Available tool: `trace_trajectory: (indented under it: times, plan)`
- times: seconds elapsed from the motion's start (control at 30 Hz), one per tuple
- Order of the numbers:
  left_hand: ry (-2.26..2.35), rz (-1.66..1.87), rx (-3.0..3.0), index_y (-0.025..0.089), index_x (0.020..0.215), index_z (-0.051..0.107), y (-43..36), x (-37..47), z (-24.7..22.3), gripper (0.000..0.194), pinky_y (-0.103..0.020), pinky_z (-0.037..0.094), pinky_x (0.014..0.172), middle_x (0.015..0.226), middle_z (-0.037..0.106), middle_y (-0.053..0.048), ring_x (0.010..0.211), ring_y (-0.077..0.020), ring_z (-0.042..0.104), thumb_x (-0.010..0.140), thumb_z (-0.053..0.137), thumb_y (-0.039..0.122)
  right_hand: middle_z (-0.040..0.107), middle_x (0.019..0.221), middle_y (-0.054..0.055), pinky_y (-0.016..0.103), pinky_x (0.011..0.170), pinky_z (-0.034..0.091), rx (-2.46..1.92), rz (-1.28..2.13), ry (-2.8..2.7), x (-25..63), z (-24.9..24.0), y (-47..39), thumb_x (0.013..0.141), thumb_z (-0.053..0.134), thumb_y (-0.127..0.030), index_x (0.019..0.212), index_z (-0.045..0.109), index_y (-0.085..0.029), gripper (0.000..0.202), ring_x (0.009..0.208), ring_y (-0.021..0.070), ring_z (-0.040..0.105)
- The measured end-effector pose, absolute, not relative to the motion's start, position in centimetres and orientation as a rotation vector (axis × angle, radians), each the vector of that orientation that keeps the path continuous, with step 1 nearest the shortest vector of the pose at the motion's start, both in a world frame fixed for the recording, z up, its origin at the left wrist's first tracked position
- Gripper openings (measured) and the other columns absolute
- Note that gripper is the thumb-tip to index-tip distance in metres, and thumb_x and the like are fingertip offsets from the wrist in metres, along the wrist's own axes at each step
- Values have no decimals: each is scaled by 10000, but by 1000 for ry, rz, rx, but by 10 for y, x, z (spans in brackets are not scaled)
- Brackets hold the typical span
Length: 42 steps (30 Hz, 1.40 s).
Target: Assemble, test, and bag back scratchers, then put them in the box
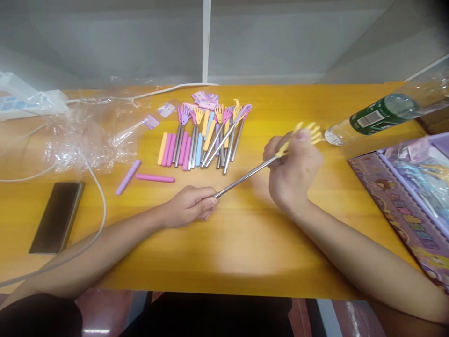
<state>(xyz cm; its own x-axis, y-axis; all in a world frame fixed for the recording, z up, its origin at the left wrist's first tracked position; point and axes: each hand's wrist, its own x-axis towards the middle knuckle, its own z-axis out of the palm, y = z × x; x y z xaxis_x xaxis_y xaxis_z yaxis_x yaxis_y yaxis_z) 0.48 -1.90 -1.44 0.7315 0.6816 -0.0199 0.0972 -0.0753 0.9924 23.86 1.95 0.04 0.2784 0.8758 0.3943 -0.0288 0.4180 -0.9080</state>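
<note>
steel rod (245, 177) held aslant over bench (238, 257); lower end clamped in left grip (192, 206), yellow claw head (282, 150) in right grip (293, 175). thin shaft could be bent if pulled off-line.

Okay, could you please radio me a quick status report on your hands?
Left hand gripping metal shaft of back scratcher, near its end. Right hand at yellow claw head. White cable crossing left forearm.
</note>
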Motion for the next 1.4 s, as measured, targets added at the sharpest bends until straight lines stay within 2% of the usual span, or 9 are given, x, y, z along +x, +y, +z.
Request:
trace_trajectory:
  times: [0.1,0.27,0.47,0.67,0.97,1.4]
  plan:
    - [615,559,1567,186,839,535,-20,6,-14,397,-225,469,616,630,530,41,585,-110,537,1151,442,414,484,669,7,283,555,297,-1024,872,-1350,222,-14,-7,1142,445,-548,737,538,-187,550,588,109,415]
    - [582,567,1559,186,834,533,-19,7,-16,411,-235,479,638,654,540,31,608,-112,541,1150,449,436,391,625,-16,283,587,297,-975,1011,-1501,207,-28,-30,1170,374,-515,704,458,-182,578,582,100,372]
    - [616,529,1379,192,833,537,-12,10,-14,438,-256,489,636,594,475,65,572,-114,511,1120,504,522,271,596,-39,291,530,209,-858,1398,-1463,218,-45,-10,1123,437,-629,651,343,-200,644,543,92,239]
    - [621,532,1310,200,825,514,-12,12,-13,443,-256,482,644,569,441,83,564,-110,500,1108,524,541,273,602,-44,289,526,194,-776,1584,-1423,219,-46,-1,1077,533,-662,658,360,-206,643,554,95,235]
    - [645,506,1373,198,835,527,-13,9,-16,418,-275,501,693,591,478,70,597,-116,537,1132,495,490,286,614,-41,289,540,216,-729,1629,-1413,219,-40,0,1075,532,-672,673,375,-210,632,562,100,260]
    - [630,519,1388,204,811,515,-10,10,-12,417,-285,498,701,571,470,77,612,-124,572,1137,494,463,276,556,-35,306,533,179,-849,1331,-1427,222,-38,-3,1128,486,-559,594,328,-194,665,527,88,244]
